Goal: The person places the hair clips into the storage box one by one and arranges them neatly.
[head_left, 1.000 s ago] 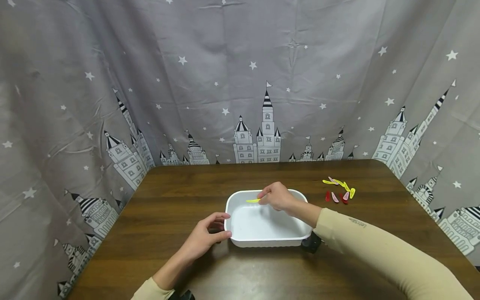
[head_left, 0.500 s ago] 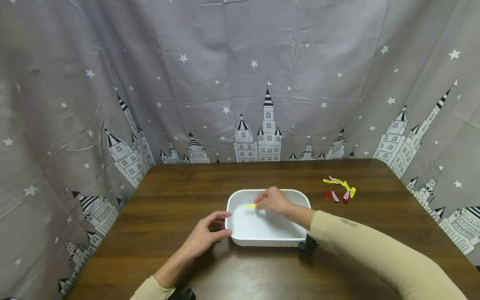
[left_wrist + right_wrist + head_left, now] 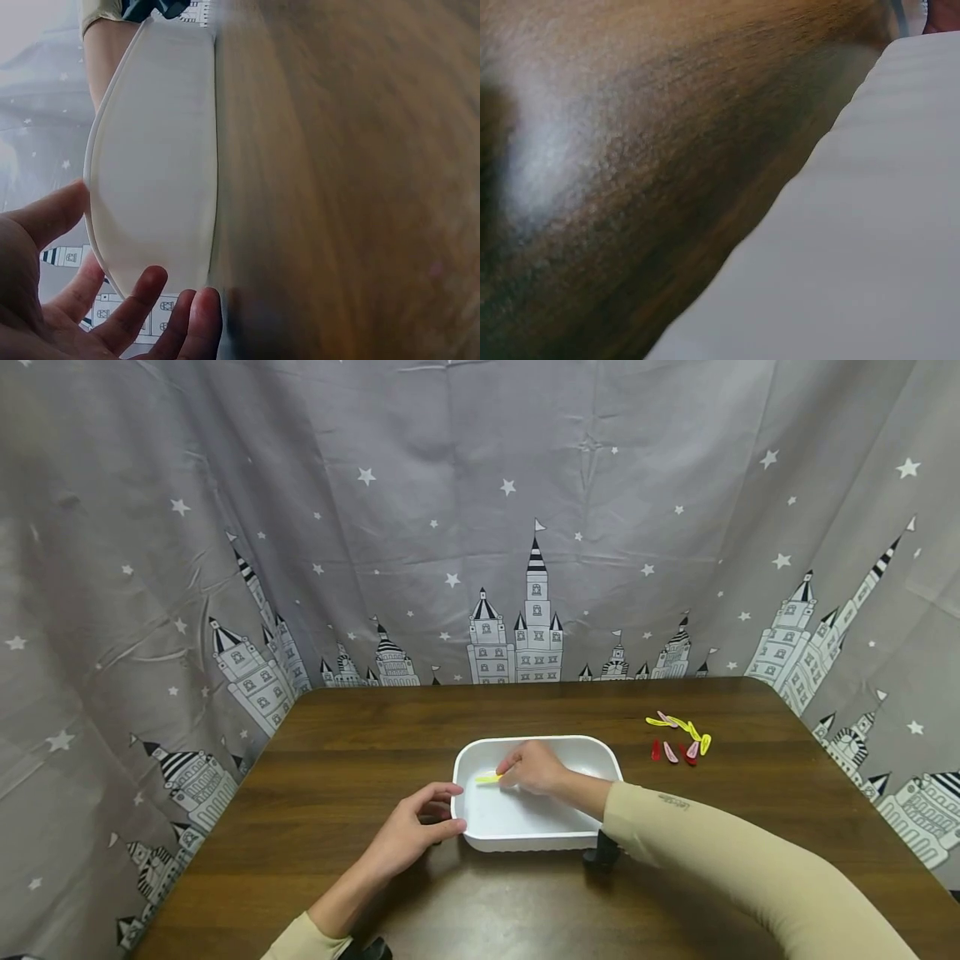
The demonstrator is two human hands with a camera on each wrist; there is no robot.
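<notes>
A white rectangular tray (image 3: 534, 843) stands on the table in the head view. Inside it, low near the floor's left part, my right hand (image 3: 534, 767) pinches a yellow snap hair clip (image 3: 487, 779) that points left. My left hand (image 3: 411, 828) touches the tray's left end, its thumb and fingers spread along the rim. The left wrist view shows that tray's outer wall (image 3: 154, 157) beside the left hand (image 3: 105, 300), whose fingers are extended. In the right wrist view only a tray side (image 3: 840, 247) and table are plain; the right hand's fingers are out of sight.
At the table's back right lie loose hair clips: several yellow ones (image 3: 679, 724), red ones (image 3: 656, 750) and pink ones (image 3: 671, 752). The brown wooden table (image 3: 360, 735) backs onto a grey curtain (image 3: 420, 527) printed with castles and stars.
My right hand has moved left and down toward the tray's floor, with the yellow hair clip still pinched. The left hand has stayed at the tray's left end.
</notes>
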